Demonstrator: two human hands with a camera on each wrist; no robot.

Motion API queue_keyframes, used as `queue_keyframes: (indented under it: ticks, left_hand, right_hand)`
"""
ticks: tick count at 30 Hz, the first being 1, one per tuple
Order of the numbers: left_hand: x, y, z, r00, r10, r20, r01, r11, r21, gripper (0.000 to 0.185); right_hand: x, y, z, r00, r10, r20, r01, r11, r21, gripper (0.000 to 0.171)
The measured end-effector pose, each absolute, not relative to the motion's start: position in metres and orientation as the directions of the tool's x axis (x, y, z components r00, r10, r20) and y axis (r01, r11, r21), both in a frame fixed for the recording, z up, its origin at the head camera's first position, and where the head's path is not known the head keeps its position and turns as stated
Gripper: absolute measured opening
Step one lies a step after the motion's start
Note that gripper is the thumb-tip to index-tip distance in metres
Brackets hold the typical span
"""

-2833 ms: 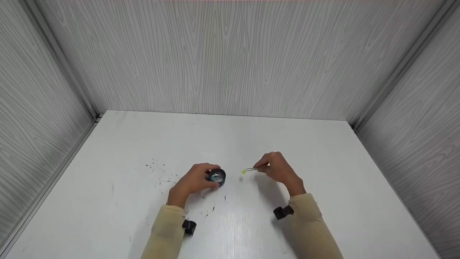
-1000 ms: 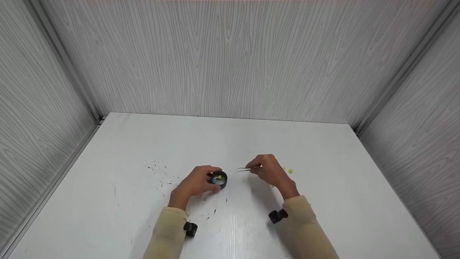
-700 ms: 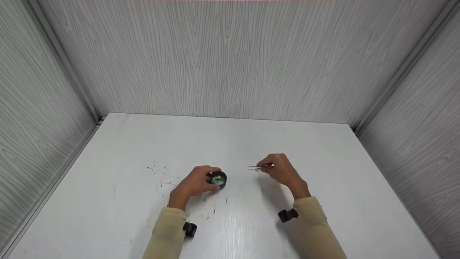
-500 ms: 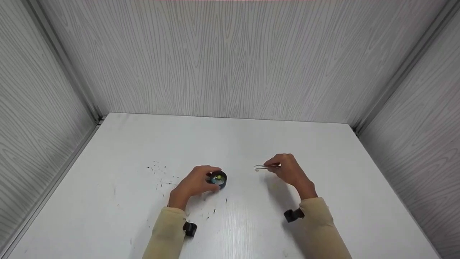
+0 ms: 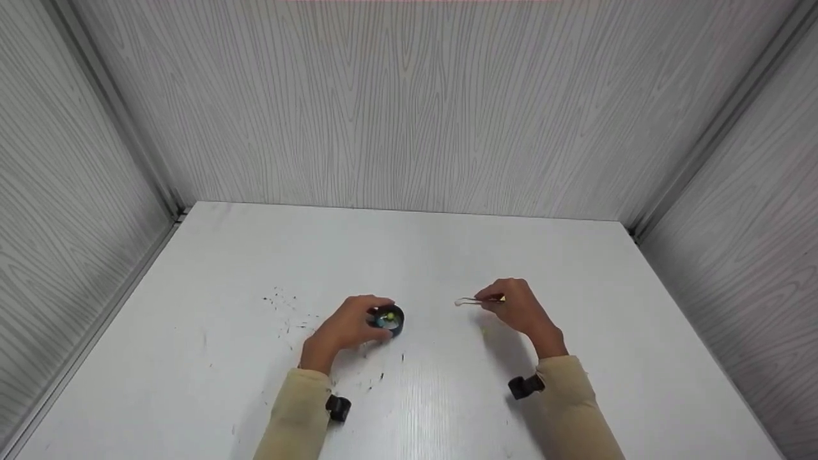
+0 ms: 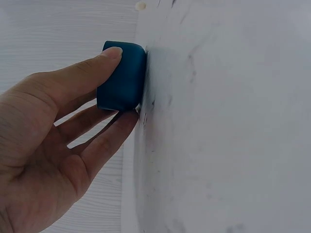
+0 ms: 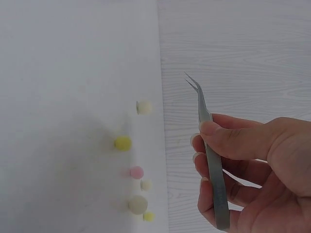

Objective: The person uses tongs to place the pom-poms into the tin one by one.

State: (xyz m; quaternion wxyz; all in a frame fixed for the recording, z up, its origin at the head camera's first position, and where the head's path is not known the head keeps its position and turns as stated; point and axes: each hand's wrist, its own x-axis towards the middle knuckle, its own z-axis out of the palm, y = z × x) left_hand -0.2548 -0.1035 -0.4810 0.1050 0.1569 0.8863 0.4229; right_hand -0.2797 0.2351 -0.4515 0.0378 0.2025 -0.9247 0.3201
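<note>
Tweezers [image 7: 217,177] between thumb and fingertips [image 7: 210,128] of the pinching right grip [image 7: 272,155]; blue container [image 6: 127,80] in the clasping left grip [image 6: 41,131].

The cup [image 6: 127,80] sits on the table [image 5: 409,255], left of the tweezers [image 7: 214,160]; inside, apparently, a ball [image 5: 390,315].

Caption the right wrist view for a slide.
A right hand holds bent, open-tipped tweezers near small yellow, pink and cream balls on a white table.

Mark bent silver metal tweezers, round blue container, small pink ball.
Bent silver metal tweezers [image 7: 215,167], right wrist view: handle.
Round blue container [image 6: 125,80], left wrist view: outer side.
Small pink ball [image 7: 137,172], right wrist view: middle.
</note>
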Motion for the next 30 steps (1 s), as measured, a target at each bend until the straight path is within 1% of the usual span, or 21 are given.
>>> queue_keyframes:
  ticks: [6, 10, 18, 25, 30]
  left_hand:
    - [-0.256, -0.104, -0.479, -0.927, 0.37, -0.06, 0.18, 0.578, 0.796, 0.061]
    - [-0.255, -0.103, -0.478, -0.93, 0.363, -0.065, 0.174, 0.585, 0.792, 0.061]
    - [-0.257, -0.105, -0.483, -0.919, 0.393, -0.037, 0.216, 0.58, 0.785, 0.061]
    - [-0.257, -0.105, -0.482, -0.918, 0.394, -0.04, 0.209, 0.566, 0.798, 0.061]
    - [-0.257, -0.105, -0.482, -0.921, 0.387, -0.046, 0.202, 0.574, 0.794, 0.062]
  right_hand:
    - [-0.284, 0.233, -0.455, -0.896, -0.368, 0.249, -0.444, 0.71, -0.547, 0.019]
    - [-0.287, 0.233, -0.459, -0.895, -0.364, 0.259, -0.447, 0.709, -0.545, 0.019]
    - [-0.29, 0.232, -0.464, -0.908, -0.334, 0.255, -0.42, 0.727, -0.544, 0.019]
    - [-0.291, 0.231, -0.465, -0.924, -0.298, 0.241, -0.383, 0.752, -0.537, 0.019]
    - [-0.294, 0.232, -0.47, -0.937, -0.279, 0.209, -0.349, 0.768, -0.537, 0.02]
